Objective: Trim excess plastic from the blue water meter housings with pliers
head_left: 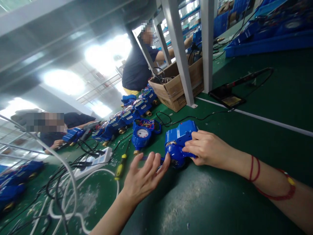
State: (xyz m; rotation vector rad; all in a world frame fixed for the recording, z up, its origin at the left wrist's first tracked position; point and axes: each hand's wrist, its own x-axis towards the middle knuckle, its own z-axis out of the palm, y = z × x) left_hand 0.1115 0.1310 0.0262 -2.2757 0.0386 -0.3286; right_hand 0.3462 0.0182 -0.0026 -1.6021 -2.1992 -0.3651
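Bare forearms [114, 210] flank a glossy blue housing [180, 133], boxy above, rounded below

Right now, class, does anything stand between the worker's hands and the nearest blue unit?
Nothing visible does: the right hand grips the blue unit, and the left hand is at its edge. The yellow screwdriver lies left of the left hand.

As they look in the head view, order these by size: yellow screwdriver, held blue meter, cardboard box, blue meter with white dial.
1. Cardboard box
2. Held blue meter, though the right hand covers part
3. Blue meter with white dial, slightly smaller
4. Yellow screwdriver
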